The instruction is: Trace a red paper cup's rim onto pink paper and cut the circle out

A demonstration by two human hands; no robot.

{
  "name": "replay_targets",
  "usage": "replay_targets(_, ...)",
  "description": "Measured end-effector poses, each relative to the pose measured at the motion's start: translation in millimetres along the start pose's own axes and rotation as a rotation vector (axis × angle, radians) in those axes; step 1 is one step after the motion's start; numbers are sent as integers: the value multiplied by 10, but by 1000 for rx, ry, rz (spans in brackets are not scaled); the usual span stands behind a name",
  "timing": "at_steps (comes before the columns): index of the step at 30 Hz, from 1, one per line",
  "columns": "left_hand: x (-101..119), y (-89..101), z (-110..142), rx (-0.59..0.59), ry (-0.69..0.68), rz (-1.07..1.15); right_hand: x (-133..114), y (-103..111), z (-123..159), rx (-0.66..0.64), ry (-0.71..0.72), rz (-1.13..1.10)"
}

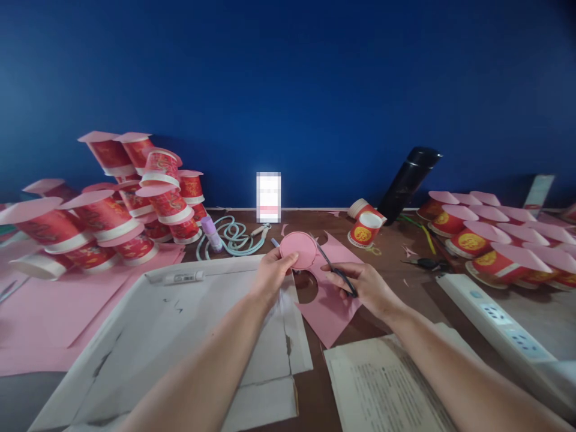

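My left hand (272, 273) pinches a round pink paper disc (299, 249) and holds it up over the table. My right hand (362, 287) is closed round dark scissors (333, 268), whose blades point up and left toward the disc. Under both hands lies a pink paper sheet (330, 309) with a round hole cut out of it (306, 287).
Piles of red paper cups with pink lids stand at left (117, 210) and right (486, 237). Also here: two loose cups (365, 228), a black flask (407, 183), a glue stick (211, 233), a cord (234, 237), a marker (184, 277), a white board (180, 336), a power strip (499, 324), printed paper (382, 384).
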State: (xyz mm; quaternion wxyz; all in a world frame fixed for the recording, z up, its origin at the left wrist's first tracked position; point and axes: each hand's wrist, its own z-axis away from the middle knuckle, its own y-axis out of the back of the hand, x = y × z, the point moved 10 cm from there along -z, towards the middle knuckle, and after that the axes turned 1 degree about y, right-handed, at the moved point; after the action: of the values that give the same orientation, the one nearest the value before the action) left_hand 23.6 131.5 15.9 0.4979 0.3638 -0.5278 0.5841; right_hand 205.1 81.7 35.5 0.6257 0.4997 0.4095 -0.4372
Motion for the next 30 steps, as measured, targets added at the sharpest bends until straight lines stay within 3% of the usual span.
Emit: replay_targets(30, 35, -24, 32, -24, -13, 2, -60, 13, 48, 25, 0, 37)
